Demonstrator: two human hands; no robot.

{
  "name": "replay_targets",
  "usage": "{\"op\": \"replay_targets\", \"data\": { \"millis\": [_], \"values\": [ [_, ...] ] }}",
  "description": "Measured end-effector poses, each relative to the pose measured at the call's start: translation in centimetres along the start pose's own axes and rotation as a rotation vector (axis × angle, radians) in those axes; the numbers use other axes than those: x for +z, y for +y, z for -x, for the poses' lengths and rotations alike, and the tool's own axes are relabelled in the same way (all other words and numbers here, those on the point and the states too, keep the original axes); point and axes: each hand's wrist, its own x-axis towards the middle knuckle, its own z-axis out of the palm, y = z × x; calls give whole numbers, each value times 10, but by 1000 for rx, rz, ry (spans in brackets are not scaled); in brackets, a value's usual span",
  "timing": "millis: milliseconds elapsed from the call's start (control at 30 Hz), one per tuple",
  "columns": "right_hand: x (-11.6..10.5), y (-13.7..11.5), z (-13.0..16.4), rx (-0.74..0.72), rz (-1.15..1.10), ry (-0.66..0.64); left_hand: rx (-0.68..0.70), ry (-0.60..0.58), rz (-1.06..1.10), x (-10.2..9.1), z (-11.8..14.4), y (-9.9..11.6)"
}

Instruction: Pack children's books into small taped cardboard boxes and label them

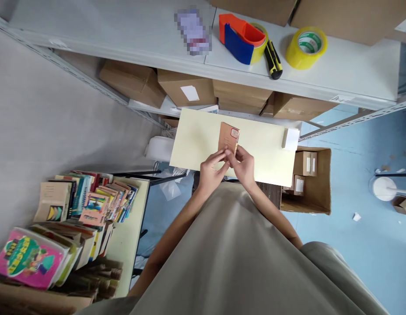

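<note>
A small brown cardboard box (228,136) with a white label on its far corner stands on a pale yellow tabletop (196,135). My left hand (212,168) and my right hand (243,164) meet at its near edge, fingers pinching the box from both sides. A white roll or block (291,139) lies at the table's right edge, away from both hands.
A white shelf above holds a red-and-blue tape dispenser (241,38), a yellow-black utility knife (273,59) and a yellow tape roll (306,47). Cardboard boxes fill the shelf below. An open carton (316,183) with small boxes stands right. Stacked books (75,210) cover a table left.
</note>
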Motion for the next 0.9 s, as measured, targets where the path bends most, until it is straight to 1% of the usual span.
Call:
{"op": "replay_targets", "data": {
  "millis": [33, 67, 133, 167, 233, 300, 333, 400, 567, 600, 667, 733, 767, 833, 900],
  "values": [
    [-3, -1, -3, 12, -26, -2, 12, 23, -18, -4, -1, 0],
    [-7, -1, -6, 27, -66, -16, 4, 70, -22, -10, -4, 0],
    [-14, -3, -10, 64, -158, -61, -57, 159, 20, -22, -12, -4],
    [-16, -4, -11, 81, -195, -79, -106, 167, 62, -28, -16, -7],
    [-18, -5, -13, 109, -236, -103, -230, 96, 171, -38, -22, -13],
    [-17, -4, -12, 126, -242, -118, -348, 20, 270, -42, -23, -17],
    [-15, -4, -12, 130, -238, -125, -389, 13, 303, -43, -23, -18],
    [-12, -2, -12, 129, -227, -138, -427, 51, 343, -42, -20, -19],
    [-9, 4, -15, 82, -164, -173, -406, 141, 348, -39, -16, -21],
    [-10, 6, -16, 61, -141, -160, -396, 156, 340, -39, -16, -21],
    [-13, 9, -17, 4, -84, -91, -368, 196, 313, -42, -18, -21],
    [-15, 11, -17, -46, -25, -22, -324, 240, 257, -45, -19, -20],
    [-15, 11, -15, -60, -2, -12, -297, 260, 218, -46, -19, -19],
    [-10, 9, -11, -64, 20, -55, -242, 288, 136, -44, -17, -15],
    [0, 6, -5, -59, 3, -125, -183, 277, 66, -37, -12, -10]
  ]
}}
